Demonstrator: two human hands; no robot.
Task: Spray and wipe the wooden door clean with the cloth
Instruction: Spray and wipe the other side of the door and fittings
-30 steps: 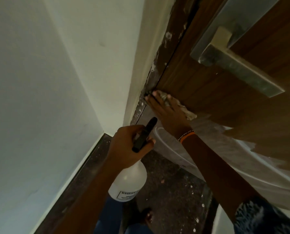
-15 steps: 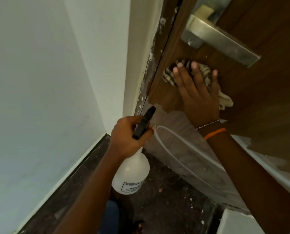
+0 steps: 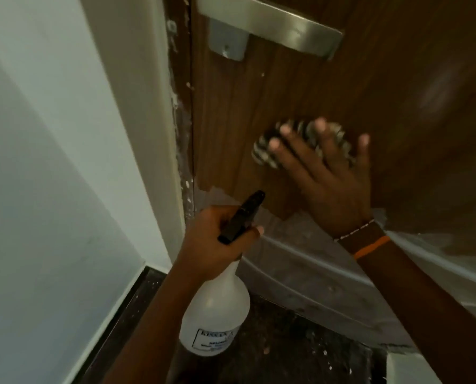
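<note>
A: How much of the cloth (image 3: pixel 300 145) shows?
B: Little; the right hand (image 3: pixel 328 184) covers most, and it's blurred.
A: The bottle (image 3: pixel 217 314)?
B: Label too small to read; the left hand (image 3: pixel 217 239) hides its neck.
A: The handle (image 3: pixel 272 26), above the cloth?
B: Cut off by the top edge.

The dark brown wooden door (image 3: pixel 300 87) in front of me shows straight vertical grain with a faint sheen. Its lower part carries a dull grey plastic film (image 3: pixel 314 267). The silver lever handle (image 3: pixel 272 20) is brushed metal, satin. My striped cloth (image 3: pixel 264 151) is soft woven fabric. My white spray bottle (image 3: pixel 217 314) is matt translucent plastic; its black trigger head (image 3: pixel 242 217) is smooth plastic.
</note>
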